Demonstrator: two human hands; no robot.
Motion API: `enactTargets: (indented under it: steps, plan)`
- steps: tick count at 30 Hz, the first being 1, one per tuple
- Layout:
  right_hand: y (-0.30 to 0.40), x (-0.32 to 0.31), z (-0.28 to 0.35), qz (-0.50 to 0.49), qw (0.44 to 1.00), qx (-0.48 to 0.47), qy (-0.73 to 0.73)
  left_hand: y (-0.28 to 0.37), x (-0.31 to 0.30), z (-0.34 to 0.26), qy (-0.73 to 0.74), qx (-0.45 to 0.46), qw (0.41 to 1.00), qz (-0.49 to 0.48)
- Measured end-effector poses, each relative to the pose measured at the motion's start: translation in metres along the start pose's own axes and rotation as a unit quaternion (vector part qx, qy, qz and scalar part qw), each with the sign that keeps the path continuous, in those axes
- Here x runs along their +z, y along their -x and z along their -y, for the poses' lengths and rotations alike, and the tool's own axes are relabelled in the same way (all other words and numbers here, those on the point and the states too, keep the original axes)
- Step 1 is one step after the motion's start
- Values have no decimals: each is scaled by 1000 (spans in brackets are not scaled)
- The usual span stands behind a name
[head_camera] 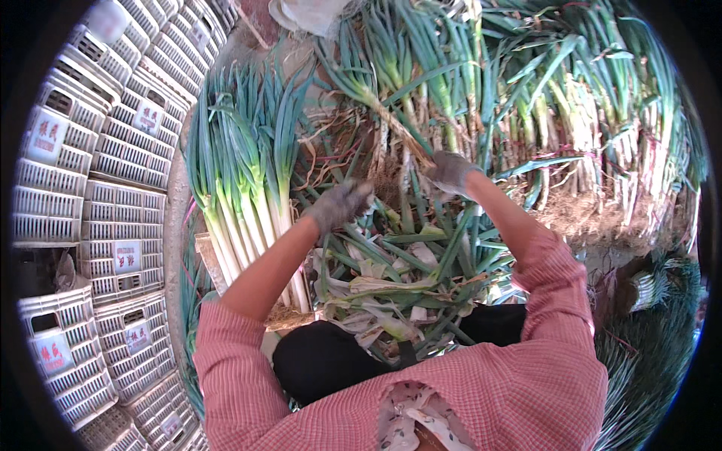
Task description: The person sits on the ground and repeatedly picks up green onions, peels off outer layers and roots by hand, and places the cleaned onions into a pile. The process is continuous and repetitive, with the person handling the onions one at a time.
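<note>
My right hand [449,173], in a grey work glove, grips the lower end of a long green onion [397,124]. That stalk slants up and left, and its green leaves reach toward the top of the view. Gloved too, my left hand [341,206] hovers over the trimmings with its fingers curled; blur hides whether anything is in them. Stripped leaves and peelings [395,270] lie heaped below both hands and between my knees. To the left of my left hand lies a row of cleaned green onions [248,220] with bare white stems.
White slatted plastic crates [124,225] bearing printed labels are stacked along the left. Untrimmed green onions with earthy roots [586,129] fill the upper right. More green onion tops [648,349] lie at the lower right. A pale sack-like item [313,14] sits at the top.
</note>
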State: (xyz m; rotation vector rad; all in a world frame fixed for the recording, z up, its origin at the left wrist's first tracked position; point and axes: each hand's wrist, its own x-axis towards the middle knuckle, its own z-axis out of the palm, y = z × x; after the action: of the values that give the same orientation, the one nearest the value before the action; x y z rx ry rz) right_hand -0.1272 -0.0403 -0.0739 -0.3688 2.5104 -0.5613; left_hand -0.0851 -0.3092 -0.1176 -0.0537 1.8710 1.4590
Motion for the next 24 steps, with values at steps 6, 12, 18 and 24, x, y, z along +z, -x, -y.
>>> enactTargets:
  steps: [6,12,18,24]
  plan:
    - [218,-8,45,-19,1000,-20,-8,-94,69,-66,428,-70,891,-133]
    - [329,33,50,66,995,-79,-10,-34,150,-90,553,143,818,-67]
    - [284,-24,44,-326,922,-59,-203,63,191,-126,301,210,920,-137]
    - [229,-67,63,-419,848,1,-325,125,236,-143,-220,306,848,-372]
